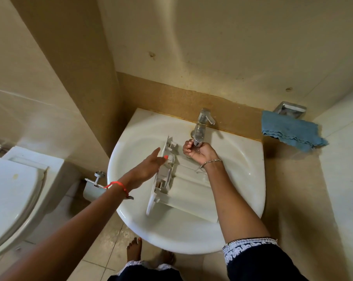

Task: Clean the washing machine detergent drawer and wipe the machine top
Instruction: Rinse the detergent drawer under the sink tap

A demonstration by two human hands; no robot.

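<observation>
A person stands at a white washbasin (151,226) in a beige-tiled bathroom, with the washing machine's white detergent drawer (183,183) lying inside the bowl. The drawer's front panel is tipped up on edge toward the left rim and its ribbed tray runs to the right. The left hand (149,165), a red thread at its wrist, reaches in with fingers straight and together, the thumb resting against the drawer's upright panel. The right hand (197,152), wearing a thin bracelet, is under the chrome tap (201,126), its fingers curled round the end of the spout. A brown tiled band runs behind the basin. To the right, a blue cloth (289,130) is draped at a chrome holder (291,109) near the corner of the walls. At left stand a white toilet (11,191) with its lid closed and a chrome paper holder (94,185) fixed just beside the basin. Bare feet (134,250) show on the pale floor tiles below the bowl.
</observation>
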